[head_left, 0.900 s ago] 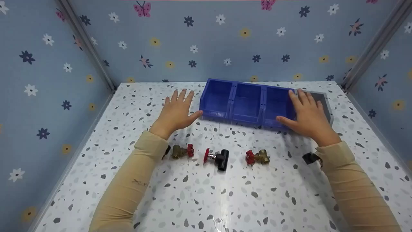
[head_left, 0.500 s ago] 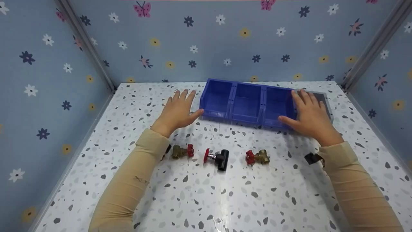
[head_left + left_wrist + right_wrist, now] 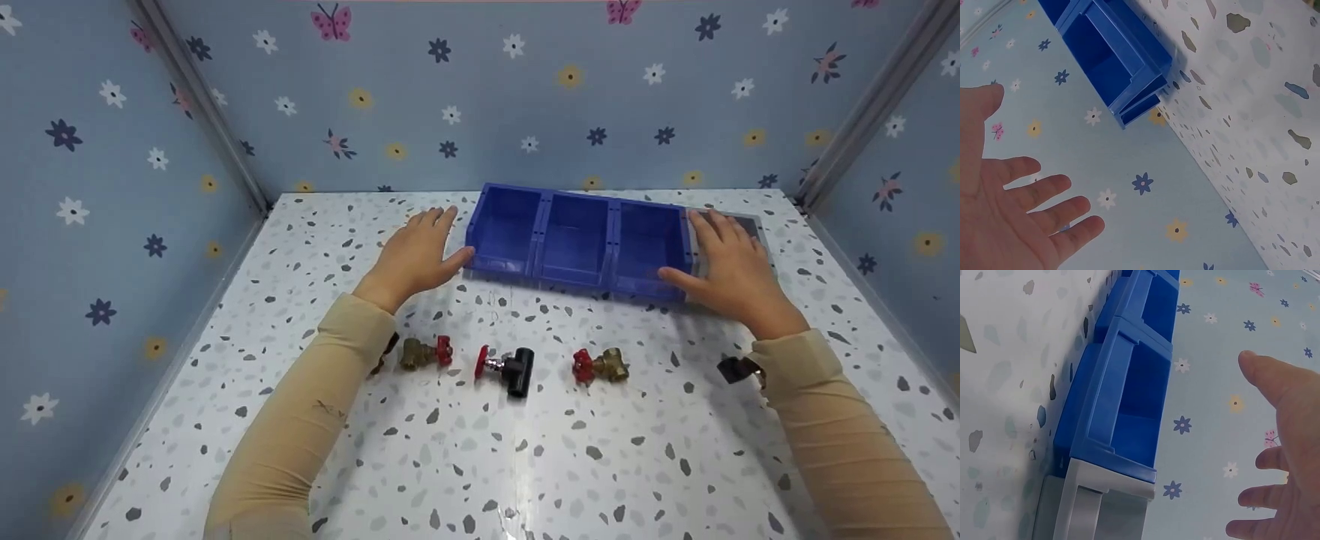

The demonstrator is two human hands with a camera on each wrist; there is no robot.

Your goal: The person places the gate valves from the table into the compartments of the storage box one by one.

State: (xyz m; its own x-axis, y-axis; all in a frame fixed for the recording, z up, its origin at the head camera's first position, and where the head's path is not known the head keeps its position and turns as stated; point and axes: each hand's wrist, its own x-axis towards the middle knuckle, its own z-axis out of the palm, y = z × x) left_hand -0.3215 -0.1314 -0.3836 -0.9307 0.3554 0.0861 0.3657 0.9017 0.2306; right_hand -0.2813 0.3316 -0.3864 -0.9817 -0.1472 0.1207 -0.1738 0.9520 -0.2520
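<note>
Both hands hover with relaxed, parted fingers and hold nothing. My left hand is by the left end of a row of blue bins, its thumb close to the corner; whether they touch is unclear in the head view. In the left wrist view a gap shows between the hand and the blue bin. My right hand is above the grey bin at the row's right end and partly hides it. The right wrist view shows that hand apart from the grey bin.
In front of the bins lie a brass valve with a red handwheel, a black tee-shaped valve with a red handle, and another brass valve. A flowered panel stands behind the speckled table, with more panels at both sides.
My right hand has drifted right, uncovering more of the third blue bin and covering more of the grey one. My left hand has shifted slightly right, its fingers a little more bent. Bins and valves stay put.
</note>
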